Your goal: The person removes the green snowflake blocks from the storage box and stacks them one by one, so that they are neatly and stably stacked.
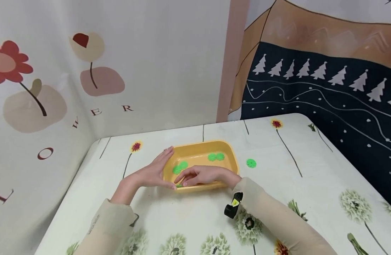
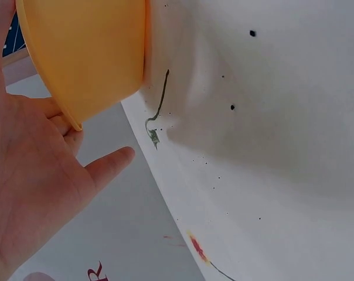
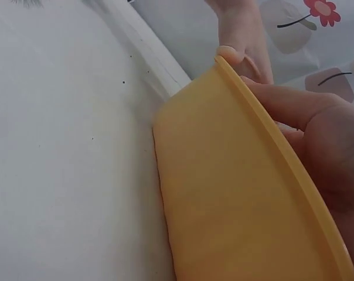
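Note:
A shallow yellow plastic tray (image 1: pixel 200 147) sits on the table, with small green slotted discs inside. One pair of green discs (image 1: pixel 216 156) lies at its right, another pair (image 1: pixel 180 167) at its left. My left hand (image 1: pixel 152 172) holds the tray's left end, fingers at the far corner and thumb at the near corner. Inside the tray, my right hand (image 1: pixel 201 175) reaches down with bent fingers to a green disc (image 1: pixel 179 185) by the near wall, mostly hidden. Whether the fingertips pinch it cannot be told; the tray wall (image 3: pixel 224 175) blocks the right wrist view.
A single green disc (image 1: pixel 251 163) lies on the table right of the tray. The white tablecloth (image 1: pixel 189 219) has printed flowers. Patterned curtains (image 1: pixel 169 71) hang behind the table and along its left side. A black strap (image 1: pixel 233 205) is at the right wrist.

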A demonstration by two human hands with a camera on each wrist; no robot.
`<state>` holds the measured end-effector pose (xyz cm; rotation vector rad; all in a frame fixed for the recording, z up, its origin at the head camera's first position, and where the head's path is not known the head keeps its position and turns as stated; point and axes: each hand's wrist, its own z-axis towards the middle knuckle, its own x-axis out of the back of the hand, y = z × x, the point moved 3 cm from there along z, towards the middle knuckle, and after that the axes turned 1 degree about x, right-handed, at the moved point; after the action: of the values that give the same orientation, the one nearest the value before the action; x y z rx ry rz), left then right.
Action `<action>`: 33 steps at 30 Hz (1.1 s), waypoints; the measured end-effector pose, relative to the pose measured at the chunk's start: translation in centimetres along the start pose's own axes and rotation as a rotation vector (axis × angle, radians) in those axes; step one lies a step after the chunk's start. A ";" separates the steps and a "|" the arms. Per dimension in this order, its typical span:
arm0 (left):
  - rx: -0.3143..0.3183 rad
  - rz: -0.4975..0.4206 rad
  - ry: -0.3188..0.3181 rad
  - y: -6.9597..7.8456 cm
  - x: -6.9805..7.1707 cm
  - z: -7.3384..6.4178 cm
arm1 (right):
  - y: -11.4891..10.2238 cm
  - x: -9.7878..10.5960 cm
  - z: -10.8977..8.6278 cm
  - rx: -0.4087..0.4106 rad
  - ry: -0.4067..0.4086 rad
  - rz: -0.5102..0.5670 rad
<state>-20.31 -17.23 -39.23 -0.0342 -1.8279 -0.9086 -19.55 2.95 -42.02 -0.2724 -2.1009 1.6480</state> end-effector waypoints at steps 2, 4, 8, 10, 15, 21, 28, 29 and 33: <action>-0.001 -0.004 0.003 0.0 0.2 0.1 | -0.3 0.4 0.1 0.009 0.007 0.029; 0.005 -0.007 -0.010 0.0 0.1 0.0 | -0.2 0.3 0.2 0.017 0.005 0.043; -0.010 -0.015 -0.011 0.0 -0.1 -0.2 | 0.0 0.1 0.4 0.058 0.033 0.029; -0.021 -0.015 -0.002 0.1 0.0 -0.2 | -0.1 0.3 0.4 0.071 0.071 -0.003; -0.019 -0.011 -0.003 0.1 0.2 0.0 | -0.2 0.9 0.4 0.052 0.182 0.007; -0.007 0.003 0.002 0.0 0.2 0.0 | -0.2 1.1 0.5 0.042 0.208 0.028; -0.008 0.006 0.005 0.1 0.2 0.1 | -0.1 1.3 0.3 0.019 0.254 0.024; -0.007 0.005 0.003 0.1 0.2 0.2 | 0.0 1.3 0.3 0.016 0.257 0.025; -0.009 0.008 -0.015 0.2 0.1 0.4 | 0.3 1.4 0.1 0.022 0.268 0.015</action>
<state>-20.60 -16.94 -39.08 -0.0549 -1.8363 -0.9133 -20.88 3.53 -41.96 -0.4746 -1.8840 1.5465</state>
